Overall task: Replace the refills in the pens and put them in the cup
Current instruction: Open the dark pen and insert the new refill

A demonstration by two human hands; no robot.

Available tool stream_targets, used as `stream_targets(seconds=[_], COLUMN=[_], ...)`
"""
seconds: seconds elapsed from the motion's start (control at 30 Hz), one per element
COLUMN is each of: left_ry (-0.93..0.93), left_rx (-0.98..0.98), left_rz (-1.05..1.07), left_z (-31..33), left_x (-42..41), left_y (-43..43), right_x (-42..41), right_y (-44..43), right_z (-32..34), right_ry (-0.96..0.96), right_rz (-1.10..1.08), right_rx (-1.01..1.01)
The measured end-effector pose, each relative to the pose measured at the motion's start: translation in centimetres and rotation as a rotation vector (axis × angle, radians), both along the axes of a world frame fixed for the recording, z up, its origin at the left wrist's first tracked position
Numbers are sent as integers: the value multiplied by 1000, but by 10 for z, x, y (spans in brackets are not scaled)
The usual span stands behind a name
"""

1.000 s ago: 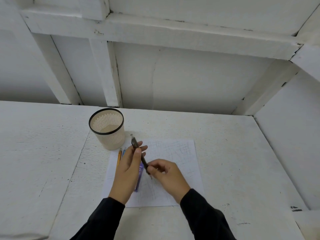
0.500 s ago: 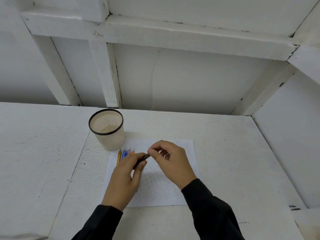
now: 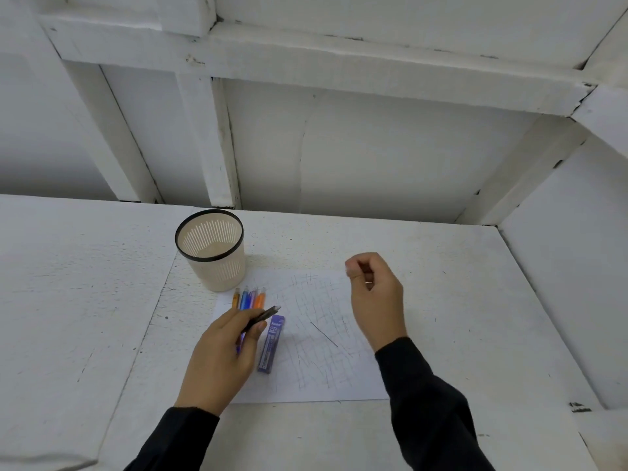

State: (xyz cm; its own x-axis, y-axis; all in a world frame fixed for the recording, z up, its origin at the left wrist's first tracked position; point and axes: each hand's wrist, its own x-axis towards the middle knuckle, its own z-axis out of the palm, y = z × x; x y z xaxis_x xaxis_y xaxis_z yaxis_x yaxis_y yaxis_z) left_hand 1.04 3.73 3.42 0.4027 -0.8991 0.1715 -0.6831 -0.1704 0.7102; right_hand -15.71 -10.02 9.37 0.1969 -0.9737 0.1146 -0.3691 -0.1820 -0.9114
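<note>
My left hand (image 3: 221, 355) grips a dark pen (image 3: 265, 316) low over the paper, with the pen's pale end pointing up and to the right. My right hand (image 3: 375, 297) is raised over the paper's right side, apart from the pen, thumb and forefinger pinched together. Whether a small part sits between them is too small to tell. A beige slotted cup (image 3: 217, 266) with a black rim stands upright at the paper's far left corner, with nothing visible inside. Several orange and blue pens (image 3: 249, 297) lie in front of it. A purple 2B refill case (image 3: 271, 345) lies beside my left hand.
A scribbled white sheet (image 3: 326, 368) covers the white table (image 3: 85, 300). One thin dark refill (image 3: 323, 334) lies loose on the sheet. White wall beams rise behind the table, and a white side panel (image 3: 571, 266) closes off the right.
My right hand left the pen's end and moved up and to the right, still pinched. My left hand lowered and tilted the pen, which uncovered the refill case.
</note>
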Motion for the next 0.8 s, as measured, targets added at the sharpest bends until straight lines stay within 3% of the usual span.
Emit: stream_targets(seconds=[0.17,0.27,0.37,0.6,0.8], left_ry=[8,2,-1,-47,-88], left_rx=[43,51,58,87,93], left_rz=[4,6,13,5,-24], left_z=[-3,-6,-6,-7,-9], left_x=[-4,-5,-6,-7,-9], left_y=[0,0,0,-2,-3], right_x=[15,19,19,15,18], right_y=[32,48,51,38,37], right_z=[-40,-64,-72,-45,-42], right_ry=[240,424,487,75,84], right_rz=[248,274,307,324,345], right_rx=[150,65,-1,209,230])
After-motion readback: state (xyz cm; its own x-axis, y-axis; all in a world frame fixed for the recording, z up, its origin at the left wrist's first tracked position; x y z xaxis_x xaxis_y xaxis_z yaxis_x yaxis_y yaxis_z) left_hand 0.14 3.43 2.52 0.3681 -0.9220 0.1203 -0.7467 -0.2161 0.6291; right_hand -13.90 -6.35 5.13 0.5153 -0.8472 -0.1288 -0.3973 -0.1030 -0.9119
